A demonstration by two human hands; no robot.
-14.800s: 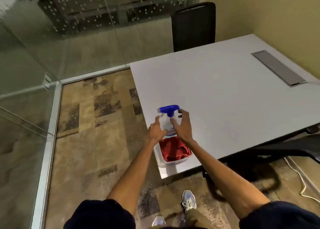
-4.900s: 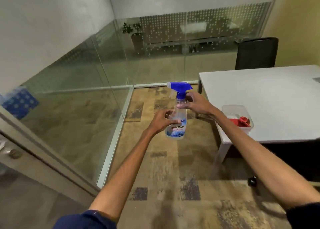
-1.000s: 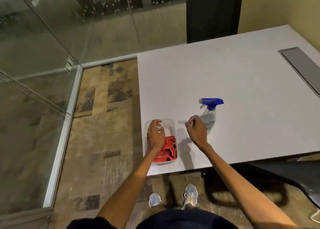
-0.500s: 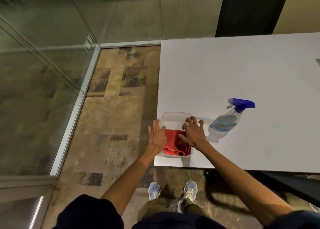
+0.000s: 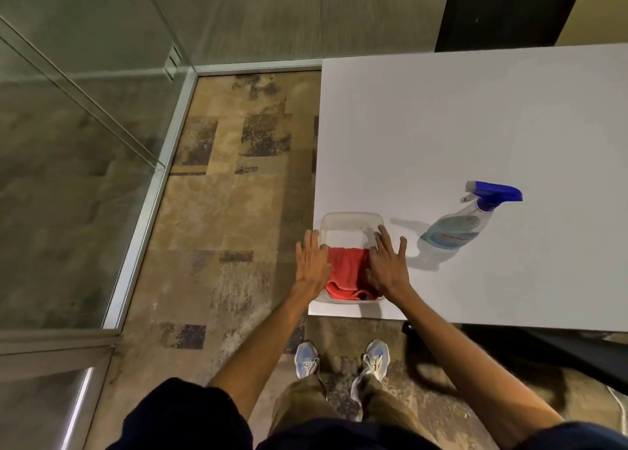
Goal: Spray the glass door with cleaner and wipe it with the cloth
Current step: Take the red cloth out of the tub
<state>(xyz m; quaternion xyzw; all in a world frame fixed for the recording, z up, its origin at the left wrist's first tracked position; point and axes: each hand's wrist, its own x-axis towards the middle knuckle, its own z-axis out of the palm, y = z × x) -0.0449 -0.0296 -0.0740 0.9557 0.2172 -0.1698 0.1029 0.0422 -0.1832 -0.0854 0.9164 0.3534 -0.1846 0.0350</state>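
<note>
Head view: the crumpled red fabric cloth (image 5: 346, 269) lies in the clear plastic tub (image 5: 350, 215) at the near corner of the white table (image 5: 475, 116). The left hand (image 5: 311, 262) and right hand (image 5: 387, 266) flank it, fingers straight, gripping nothing. The cloth is judged light and limp: pinch a raised fold.

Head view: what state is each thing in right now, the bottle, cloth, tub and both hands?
Spray bottle: upright on the table, partly full, untouched.
Clear tub: lidless, at the table's near corner.
Red cloth: crumpled in the clear tub's near end, not lifted.
Left hand: fingers straight, at the clear tub's left rim.
Right hand: fingers straight and spread, over its right rim.
</note>
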